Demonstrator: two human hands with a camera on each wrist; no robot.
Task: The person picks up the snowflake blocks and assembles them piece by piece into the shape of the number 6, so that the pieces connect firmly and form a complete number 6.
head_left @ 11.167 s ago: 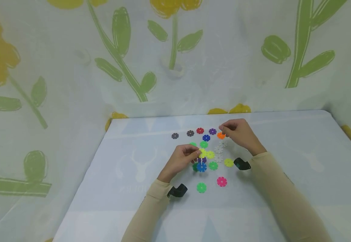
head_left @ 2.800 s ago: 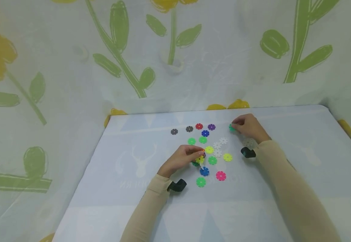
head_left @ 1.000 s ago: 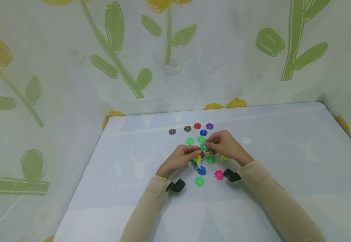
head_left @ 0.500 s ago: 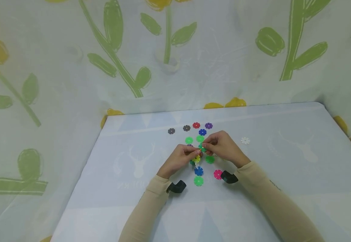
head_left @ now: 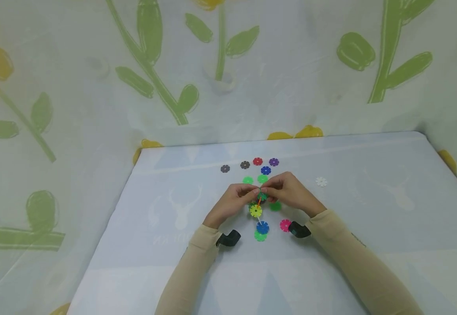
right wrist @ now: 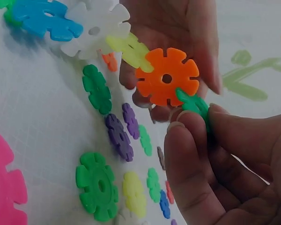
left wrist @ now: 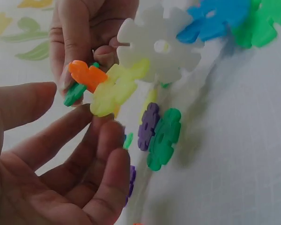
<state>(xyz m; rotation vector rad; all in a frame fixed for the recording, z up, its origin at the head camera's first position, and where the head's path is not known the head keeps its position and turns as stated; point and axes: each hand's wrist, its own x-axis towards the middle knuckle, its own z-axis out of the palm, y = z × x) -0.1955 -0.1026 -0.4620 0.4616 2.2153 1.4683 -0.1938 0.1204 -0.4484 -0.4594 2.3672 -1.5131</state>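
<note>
My right hand (head_left: 287, 190) pinches a green snowflake disc (right wrist: 199, 112) between thumb and fingers. From it hangs a chain of slotted discs: orange (right wrist: 152, 79), yellow (head_left: 255, 211), white (left wrist: 143, 42) and blue (head_left: 262, 227), each joined edge to edge at an angle. In the left wrist view my left hand (left wrist: 79, 173) has its thumb apart from its loosely bent fingers, the fingertips right at the yellow disc's edge. The blue disc hangs lowest, overlapping a light green disc (head_left: 260, 237) in the head view.
Loose discs lie around on the table (head_left: 142, 271): pink (head_left: 285, 225), green (right wrist: 97, 187), dark green (left wrist: 164, 140), white (head_left: 321, 181). Grey (head_left: 225, 169), brown (head_left: 245, 165), red (head_left: 258, 161), purple (head_left: 273, 162) and dark blue (head_left: 265, 170) ones lie toward the back.
The right hand brought the green disc from the right to the orange one, and they are now joined. The left hand has let go of the chain, which hangs lower.
</note>
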